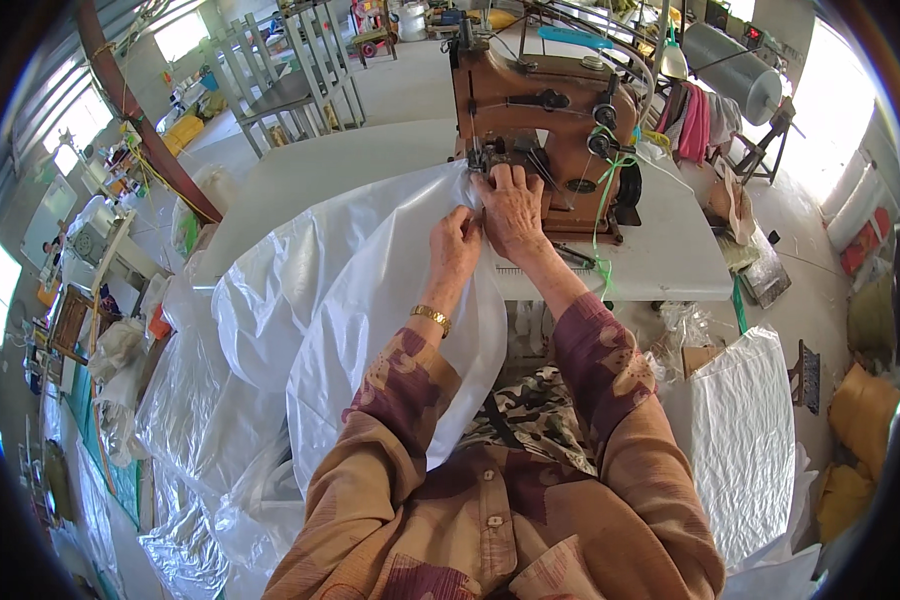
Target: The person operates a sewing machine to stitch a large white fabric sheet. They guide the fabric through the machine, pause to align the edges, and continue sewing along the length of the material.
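A brown sewing machine [560, 110] stands on a pale table [300, 185]. A large, shiny white plastic sheet [370, 270] spreads from the machine's needle area leftward, over the table's front edge and down beside my lap. My left hand [455, 245] is closed in a pinch on the sheet's edge, just in front of the machine. Close to the presser foot, my right hand [513, 212] has its fingers bent over the same edge, almost touching the left. Its fingertips and the sheet under them are partly hidden.
Green string [608, 200] hangs from the machine's right side. A stack of folded silvery-white sheets [740, 430] stands to my right. Behind the table is a grey metal chair [280, 85]. A large grey roll [735, 75] rests at the back right. A brown post [135, 110] rises at left.
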Available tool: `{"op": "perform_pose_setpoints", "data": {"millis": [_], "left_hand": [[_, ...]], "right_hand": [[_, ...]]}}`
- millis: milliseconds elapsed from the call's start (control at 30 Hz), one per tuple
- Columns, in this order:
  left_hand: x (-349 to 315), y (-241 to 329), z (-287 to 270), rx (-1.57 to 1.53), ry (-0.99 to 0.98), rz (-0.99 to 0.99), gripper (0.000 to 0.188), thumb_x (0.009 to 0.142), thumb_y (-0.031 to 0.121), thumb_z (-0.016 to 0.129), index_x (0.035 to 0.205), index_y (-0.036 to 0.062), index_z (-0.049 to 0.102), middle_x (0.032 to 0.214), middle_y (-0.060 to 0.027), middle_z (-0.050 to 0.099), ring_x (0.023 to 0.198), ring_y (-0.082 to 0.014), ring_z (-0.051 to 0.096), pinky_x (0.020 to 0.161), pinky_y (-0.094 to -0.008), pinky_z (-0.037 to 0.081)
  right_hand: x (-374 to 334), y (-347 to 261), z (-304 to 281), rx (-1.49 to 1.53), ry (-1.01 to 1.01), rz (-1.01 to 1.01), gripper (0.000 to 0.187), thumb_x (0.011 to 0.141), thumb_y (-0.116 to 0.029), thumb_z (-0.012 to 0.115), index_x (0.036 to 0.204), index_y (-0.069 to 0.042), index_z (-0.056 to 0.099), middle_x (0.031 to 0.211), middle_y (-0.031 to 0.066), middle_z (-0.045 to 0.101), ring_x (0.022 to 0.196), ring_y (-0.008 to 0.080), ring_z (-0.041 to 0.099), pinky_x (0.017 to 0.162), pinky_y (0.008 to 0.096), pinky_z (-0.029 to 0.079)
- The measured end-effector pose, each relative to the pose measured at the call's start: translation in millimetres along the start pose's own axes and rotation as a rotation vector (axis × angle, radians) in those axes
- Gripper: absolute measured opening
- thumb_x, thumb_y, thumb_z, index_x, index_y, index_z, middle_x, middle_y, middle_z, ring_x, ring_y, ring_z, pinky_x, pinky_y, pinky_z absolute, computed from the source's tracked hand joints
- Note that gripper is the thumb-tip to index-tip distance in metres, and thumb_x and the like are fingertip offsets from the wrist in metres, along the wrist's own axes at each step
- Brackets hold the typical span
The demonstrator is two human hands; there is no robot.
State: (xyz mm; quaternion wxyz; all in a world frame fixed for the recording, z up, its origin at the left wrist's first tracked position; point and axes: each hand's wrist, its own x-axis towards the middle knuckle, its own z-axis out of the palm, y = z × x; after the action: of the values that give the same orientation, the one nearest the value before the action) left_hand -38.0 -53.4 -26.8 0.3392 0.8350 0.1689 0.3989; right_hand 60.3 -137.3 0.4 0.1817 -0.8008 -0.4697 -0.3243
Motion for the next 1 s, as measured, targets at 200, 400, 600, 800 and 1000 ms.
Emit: {"op": "perform_pose_setpoints", "data": {"millis": [200, 400, 600, 800, 1000], "left_hand": [[0.4, -1.0, -2.0, -0.016, -0.012, -0.023, 0.009, 0.084, 0.003, 0.063, 0.09, -0.0032, 0.061, 0.076, -0.0229, 0.064, 0.072, -0.0384, 0.065, 0.064, -0.043, 0.05], [6.5, 12.6, 6.8, -0.008, -0.051, -0.026, 0.01, 0.083, 0.002, 0.062, 0.089, -0.0048, 0.059, 0.077, -0.024, 0.064, 0.073, -0.0406, 0.065, 0.065, -0.0439, 0.049], [6.1, 20.6, 13.1, -0.024, -0.054, -0.045, 0.011, 0.082, 0.004, 0.062, 0.088, -0.0047, 0.059, 0.077, -0.0241, 0.065, 0.074, -0.0409, 0.065, 0.066, -0.0447, 0.05], [13.1, 13.1, 12.3, -0.02, -0.066, -0.013, 0.01, 0.082, 0.002, 0.062, 0.088, -0.0057, 0.059, 0.078, -0.0246, 0.065, 0.074, -0.0412, 0.065, 0.066, -0.0448, 0.05], [11.2, 10.3, 14.7, 0.022, -0.001, 0.012, 0.009, 0.083, 0.002, 0.061, 0.087, -0.0055, 0.06, 0.079, -0.0244, 0.066, 0.075, -0.042, 0.064, 0.067, -0.0461, 0.05]], "right_hand": [[0.2, 0.9, 1.2, 0.011, 0.007, -0.015, 0.049, 0.076, -0.015, 0.069, 0.124, -0.017, 0.062, 0.107, 0.0057, 0.05, 0.106, 0.0254, 0.047, 0.089, 0.0438, 0.035], [-0.1, 15.8, -13.0, 0.086, -0.045, -0.086, 0.051, 0.075, -0.02, 0.073, 0.125, -0.015, 0.063, 0.109, 0.0066, 0.051, 0.108, 0.025, 0.048, 0.089, 0.0437, 0.036], [0.5, 28.9, -10.8, 0.092, -0.058, -0.138, 0.053, 0.073, -0.021, 0.075, 0.125, -0.014, 0.064, 0.108, 0.0068, 0.051, 0.107, 0.0249, 0.048, 0.088, 0.0434, 0.037], [-0.6, 24.6, -9.8, 0.081, -0.044, -0.118, 0.053, 0.072, -0.02, 0.075, 0.123, -0.013, 0.064, 0.109, 0.0071, 0.05, 0.108, 0.0246, 0.047, 0.087, 0.043, 0.037], [-1.8, 23.8, -11.1, 0.09, -0.074, -0.088, 0.055, 0.072, -0.018, 0.075, 0.126, -0.014, 0.063, 0.112, 0.0079, 0.05, 0.11, 0.0252, 0.046, 0.089, 0.0432, 0.037]]}}
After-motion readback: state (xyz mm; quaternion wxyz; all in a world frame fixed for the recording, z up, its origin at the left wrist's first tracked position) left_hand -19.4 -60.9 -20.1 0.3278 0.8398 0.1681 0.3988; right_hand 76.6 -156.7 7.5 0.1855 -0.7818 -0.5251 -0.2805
